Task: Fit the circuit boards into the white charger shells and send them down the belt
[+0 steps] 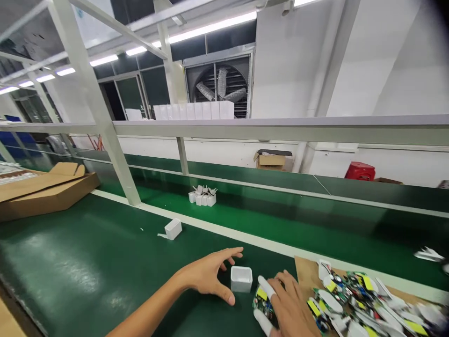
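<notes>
A small white open-topped plastic case [241, 282] stands upright on the green bench. To its left is my left hand [210, 276], empty, its thumb and fingers spread apart and not closed on the case. My right hand [289, 302], with white covers on two fingers, grips a small green circuit board [263, 299] with a yellow part, just right of the case. Part of the board is hidden under my fingers. Beside my right hand, a pile of circuit boards with white pieces [351, 299] lies on brown cardboard [305, 269].
Another white case [173, 229] lies farther left on the bench. Several white cases with pieces sticking out [203, 196] stand on the green belt [245, 210] beyond the pale rail. A cardboard tray [52, 196] sits far left. A frame post [105, 126] rises from the bench edge.
</notes>
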`<state>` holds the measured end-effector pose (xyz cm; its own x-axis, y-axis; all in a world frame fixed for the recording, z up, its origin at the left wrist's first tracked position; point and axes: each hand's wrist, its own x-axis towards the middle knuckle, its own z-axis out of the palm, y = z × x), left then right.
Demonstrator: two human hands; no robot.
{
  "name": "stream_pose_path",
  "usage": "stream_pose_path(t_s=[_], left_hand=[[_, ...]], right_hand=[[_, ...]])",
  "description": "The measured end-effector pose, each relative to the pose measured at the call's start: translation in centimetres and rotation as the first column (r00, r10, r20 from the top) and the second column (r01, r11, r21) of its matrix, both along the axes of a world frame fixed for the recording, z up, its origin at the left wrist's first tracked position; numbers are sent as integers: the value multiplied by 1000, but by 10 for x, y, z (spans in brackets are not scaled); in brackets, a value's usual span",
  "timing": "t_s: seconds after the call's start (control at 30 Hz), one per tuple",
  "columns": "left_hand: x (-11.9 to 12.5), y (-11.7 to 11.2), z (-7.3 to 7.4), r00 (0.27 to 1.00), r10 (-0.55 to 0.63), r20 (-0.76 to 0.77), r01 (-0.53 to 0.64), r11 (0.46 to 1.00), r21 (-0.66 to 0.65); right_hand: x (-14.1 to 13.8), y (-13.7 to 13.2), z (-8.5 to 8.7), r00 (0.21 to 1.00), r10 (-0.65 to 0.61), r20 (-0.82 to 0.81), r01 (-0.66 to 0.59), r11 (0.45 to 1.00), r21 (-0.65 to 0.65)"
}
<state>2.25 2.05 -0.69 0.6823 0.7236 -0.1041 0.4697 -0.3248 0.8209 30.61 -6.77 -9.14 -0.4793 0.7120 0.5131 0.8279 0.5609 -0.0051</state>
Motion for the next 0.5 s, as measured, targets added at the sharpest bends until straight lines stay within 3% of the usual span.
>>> stream_pose_path(t_s=[0.13,0.3,0.4,0.5], left_hand=[[17,-9,-18,999,40,10,-40,999,27],[28,-12,-24,997,71,34,-73,994,77],[28,-17,-30,997,65,28,-67,995,79],[25,-20,-38,998,58,-2,-58,998,37]], right_hand=[[4,-8,14,995,-88,-54,78,983,-167],[12,-18,27,995,-92,-29,71,900,-430],[18,-18,31,995,-97,-19,77,881,-466],[21,-16,27,992,-114,-62,75,896,-438]])
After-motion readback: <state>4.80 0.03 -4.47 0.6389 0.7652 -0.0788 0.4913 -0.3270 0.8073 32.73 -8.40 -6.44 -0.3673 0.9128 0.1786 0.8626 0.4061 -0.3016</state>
